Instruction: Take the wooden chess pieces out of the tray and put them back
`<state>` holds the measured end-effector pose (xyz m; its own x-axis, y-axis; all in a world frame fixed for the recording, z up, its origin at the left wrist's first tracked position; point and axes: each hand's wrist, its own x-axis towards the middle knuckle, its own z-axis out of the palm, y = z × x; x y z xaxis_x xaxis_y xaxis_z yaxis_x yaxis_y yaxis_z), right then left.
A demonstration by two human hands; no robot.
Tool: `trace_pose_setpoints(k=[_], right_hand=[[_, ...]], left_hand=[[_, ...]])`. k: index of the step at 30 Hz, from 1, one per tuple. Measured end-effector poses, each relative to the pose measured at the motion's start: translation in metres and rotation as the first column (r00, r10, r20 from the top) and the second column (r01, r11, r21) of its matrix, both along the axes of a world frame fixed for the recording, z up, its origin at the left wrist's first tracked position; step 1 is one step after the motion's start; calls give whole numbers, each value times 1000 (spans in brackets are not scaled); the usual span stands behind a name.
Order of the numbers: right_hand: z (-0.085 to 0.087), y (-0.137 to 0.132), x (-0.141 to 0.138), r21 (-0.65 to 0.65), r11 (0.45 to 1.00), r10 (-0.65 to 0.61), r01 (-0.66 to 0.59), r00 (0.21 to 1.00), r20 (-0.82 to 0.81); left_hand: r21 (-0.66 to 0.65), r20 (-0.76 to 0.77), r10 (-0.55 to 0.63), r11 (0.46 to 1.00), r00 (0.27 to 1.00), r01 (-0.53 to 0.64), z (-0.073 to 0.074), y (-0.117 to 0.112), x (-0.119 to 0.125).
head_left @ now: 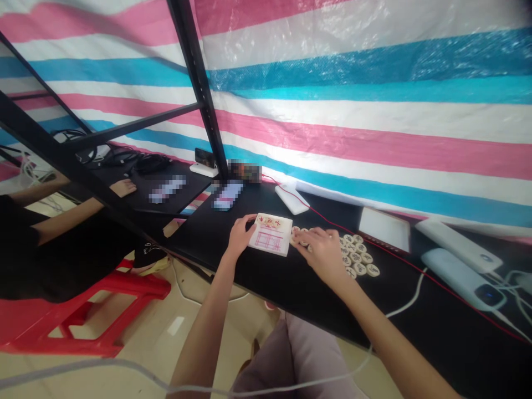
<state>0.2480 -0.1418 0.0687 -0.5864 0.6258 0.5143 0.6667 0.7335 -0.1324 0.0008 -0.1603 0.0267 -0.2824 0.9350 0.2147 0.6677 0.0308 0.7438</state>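
A white, flat box (272, 235) printed with red characters and a pink grid lies at the middle of the black table. My left hand (241, 235) grips its left edge, thumb on top and fingers at the side. Right of the box, round cream Chinese chess pieces (356, 257) with dark characters lie in a tight cluster. My right hand (322, 249) is over the left part of the cluster, covering several pieces. Its thumb and fingertips come together at a piece by the box's right edge. The box's inside cannot be seen.
A red cable crosses the black table (249, 271) behind the pieces. At the back are a white power bank (292, 199), a phone (228, 195) and a white tray (384, 228). Pale devices (463, 280) stand right. Left are a black metal post (199, 83), another person's hand (123, 188) and a red stool (108, 316).
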Motion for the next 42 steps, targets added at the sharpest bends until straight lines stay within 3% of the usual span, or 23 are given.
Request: trace_pose_setpoints(k=[4,9,14,19,30,34,37,42], right_hand=[[4,34,-24,-4,998,-64,64,996,56],[-15,53,-42,5,998,-68,68,987,144],[-24,55,-43,33,997,-80,77,987,139],[-22,54,-44,70,995,-80,69,982,171],[-13,48,-38,13,998,-63,62,986,154],[-4,35,-24,18,998,-64,64,997,34],[-1,11,0,11,998,-55,56,998,-31],[-18,-38,38,26,992,-123,122,991,48]], left_hand=[[-11,-2,2,1000,1000,-2,1,0,1],[8,-3,-2,1000,1000,2,1,-1,0],[32,-6,-16,999,1000,16,-1,-1,-1],[13,-7,0,1000,1000,0,-1,0,0],[29,-18,-20,999,1000,20,-3,-1,-1],[29,-21,-16,999,1000,17,-4,0,-2],[23,-22,-11,1000,1000,12,-4,0,-2],[13,-32,-2,1000,999,2,-5,3,-2]])
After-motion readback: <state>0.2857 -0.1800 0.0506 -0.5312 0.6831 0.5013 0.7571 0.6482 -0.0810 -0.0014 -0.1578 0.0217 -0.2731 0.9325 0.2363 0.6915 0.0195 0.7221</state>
